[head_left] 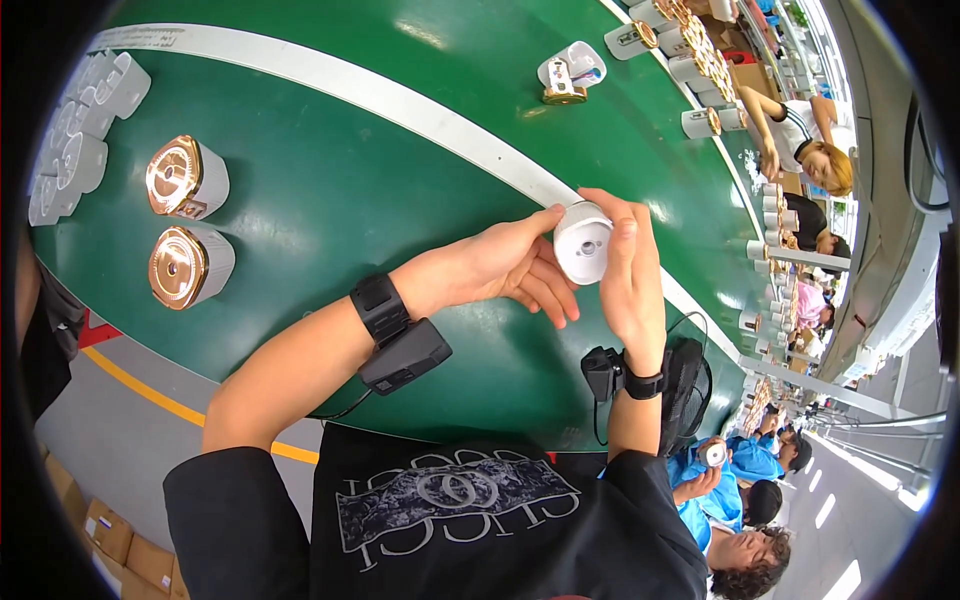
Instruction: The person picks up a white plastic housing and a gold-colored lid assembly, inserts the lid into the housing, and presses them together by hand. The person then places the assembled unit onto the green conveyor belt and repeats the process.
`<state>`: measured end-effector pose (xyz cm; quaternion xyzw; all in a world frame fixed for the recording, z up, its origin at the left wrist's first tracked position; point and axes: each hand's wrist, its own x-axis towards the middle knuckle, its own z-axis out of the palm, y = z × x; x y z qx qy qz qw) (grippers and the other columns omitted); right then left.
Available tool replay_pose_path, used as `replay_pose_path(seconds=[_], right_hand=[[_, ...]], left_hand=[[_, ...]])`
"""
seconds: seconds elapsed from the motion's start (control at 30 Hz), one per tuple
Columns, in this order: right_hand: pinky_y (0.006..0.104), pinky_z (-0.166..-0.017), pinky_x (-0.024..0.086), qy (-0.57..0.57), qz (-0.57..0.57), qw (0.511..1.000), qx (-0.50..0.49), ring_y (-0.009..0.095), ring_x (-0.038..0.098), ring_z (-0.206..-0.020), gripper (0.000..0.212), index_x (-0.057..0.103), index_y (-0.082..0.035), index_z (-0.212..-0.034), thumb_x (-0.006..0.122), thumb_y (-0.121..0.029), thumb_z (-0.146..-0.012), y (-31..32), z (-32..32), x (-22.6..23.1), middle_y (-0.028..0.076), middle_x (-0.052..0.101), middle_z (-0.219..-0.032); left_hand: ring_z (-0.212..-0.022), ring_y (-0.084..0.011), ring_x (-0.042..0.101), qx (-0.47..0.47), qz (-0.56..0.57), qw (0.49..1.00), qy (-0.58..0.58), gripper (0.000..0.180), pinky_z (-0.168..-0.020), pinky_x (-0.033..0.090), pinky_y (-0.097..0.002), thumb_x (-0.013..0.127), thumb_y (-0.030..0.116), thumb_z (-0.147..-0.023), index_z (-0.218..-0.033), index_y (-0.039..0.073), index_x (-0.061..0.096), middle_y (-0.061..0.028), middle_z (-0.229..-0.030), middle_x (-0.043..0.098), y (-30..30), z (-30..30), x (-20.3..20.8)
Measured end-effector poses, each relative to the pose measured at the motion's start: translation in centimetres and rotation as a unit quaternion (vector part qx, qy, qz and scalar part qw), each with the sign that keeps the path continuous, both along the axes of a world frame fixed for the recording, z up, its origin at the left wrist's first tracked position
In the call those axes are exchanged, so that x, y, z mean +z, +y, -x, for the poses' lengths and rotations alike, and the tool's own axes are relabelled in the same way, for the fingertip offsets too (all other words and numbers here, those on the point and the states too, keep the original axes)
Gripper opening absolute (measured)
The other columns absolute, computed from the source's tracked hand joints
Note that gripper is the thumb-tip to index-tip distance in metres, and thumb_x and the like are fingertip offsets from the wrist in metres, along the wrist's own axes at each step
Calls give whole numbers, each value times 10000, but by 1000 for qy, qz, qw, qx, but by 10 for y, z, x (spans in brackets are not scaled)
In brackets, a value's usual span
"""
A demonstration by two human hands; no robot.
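Note:
Over the green table, both my hands are at a white round cup-shaped part (583, 245), with a ribbed side and a small hole in the middle of its face. My right hand (632, 270) grips it from the right, thumb across its edge. My left hand (510, 262) touches the upper left edge with the thumb, index finger beside the part and the other fingers loosely extended below. Part of the fingers' contact is hidden behind it. To the left stand two white housings with shiny copper-coloured tops, one farther (185, 178) and one nearer (190, 267).
Several plain white housings (80, 150) cluster at the far left. Beyond a white divider strip (400, 95) stands a housing with a copper-coloured base (570, 72). More housings line the right, where co-workers sit. A black meshed object (685, 390) lies by my right forearm.

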<state>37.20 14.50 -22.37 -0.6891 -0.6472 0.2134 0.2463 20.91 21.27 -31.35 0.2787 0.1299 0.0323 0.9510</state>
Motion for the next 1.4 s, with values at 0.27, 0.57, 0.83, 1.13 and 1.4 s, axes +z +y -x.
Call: replay_pose_path(seconds=[0.27, 0.57, 0.83, 1.13, 1.4], right_hand=[[356, -1035, 482, 333, 170, 928, 1, 224, 599, -1204, 435, 592, -51, -1399, 421, -348, -1131, 5, -58, -10, 122, 584, -1402], [377, -1072, 484, 507, 172, 845, 9, 252, 584, -1273, 681, 384, -82, -1555, 687, -108, -945, 8, -78, -16, 156, 601, -1363], [372, -1005, 526, 357, -124, 919, -117, 267, 619, -1201, 791, 407, -110, -1571, 683, 42, -845, 51, -124, -33, 113, 580, -1341], [353, -978, 497, -110, -220, 960, -132, 234, 599, -1184, 618, 517, -84, -1484, 679, 25, -898, 45, -124, -41, 96, 589, -1269], [408, -929, 511, -277, -204, 938, -43, 274, 615, -1120, 415, 664, -48, -1215, 822, -243, -885, 103, -52, -45, 147, 609, -1248]], left_hand=[[-905, -242, 751, 10, -38, 999, 24, 758, -789, 520, -328, 187, 616, -1119, -1175, -31, 579, -200, -1025, 762, -5, -2, 2], [-866, -201, 743, 76, -149, 984, 65, 574, -732, 565, -310, 372, 505, -1129, -1253, -30, 543, -149, -1051, 700, -16, -5, 7], [-929, -202, 726, 99, -248, 960, 79, 452, -762, 585, -337, 486, 315, -1126, -1434, -13, 456, -160, -1185, 646, -20, -4, 12], [-927, -206, 729, 74, -268, 959, 54, 402, -735, 588, -345, 493, 287, -1123, -1387, -17, 501, -154, -1157, 649, -26, -14, 15], [-912, -204, 727, 69, -271, 959, 36, 339, -718, 587, -338, 515, 270, -1112, -1304, -7, 550, -140, -1127, 656, -20, -11, 5]])
